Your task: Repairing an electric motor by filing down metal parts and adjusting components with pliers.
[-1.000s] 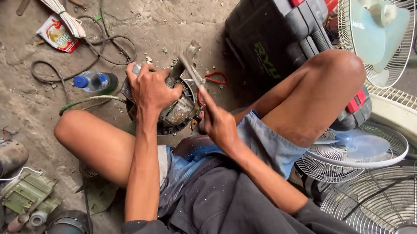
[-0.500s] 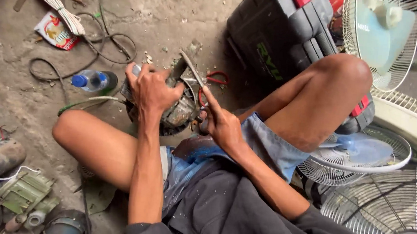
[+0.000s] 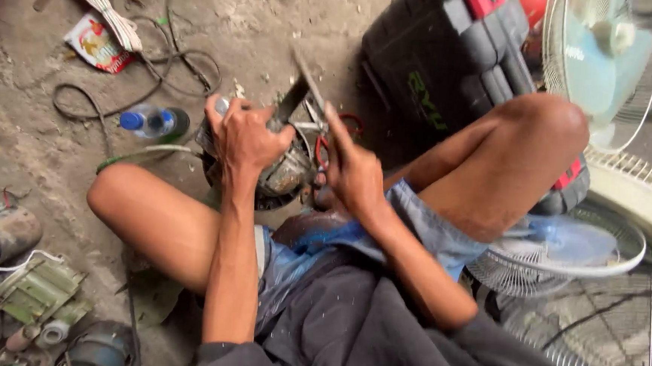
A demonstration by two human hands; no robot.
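I sit on a dirt floor with knees apart and a grimy fan motor (image 3: 285,174) held between them. My left hand (image 3: 244,134) grips the top of the motor and a dark flat metal piece (image 3: 293,98) sticking up from it. My right hand (image 3: 351,169) holds a thin metal tool (image 3: 311,84), pliers with red handles (image 3: 329,134) by the look of it, pressed against the motor's right side. The tool's jaws are hidden behind my fingers.
A black tool case (image 3: 443,58) lies beyond my right knee. Fan grilles and blades (image 3: 601,60) crowd the right side. A plastic bottle with a blue cap (image 3: 149,122), black cables (image 3: 140,81), a white cord bundle (image 3: 99,3) and scrap parts (image 3: 36,297) lie at left.
The camera has shifted slightly; both hands stay on the motor. The right hand's tool has tilted a little against the motor.
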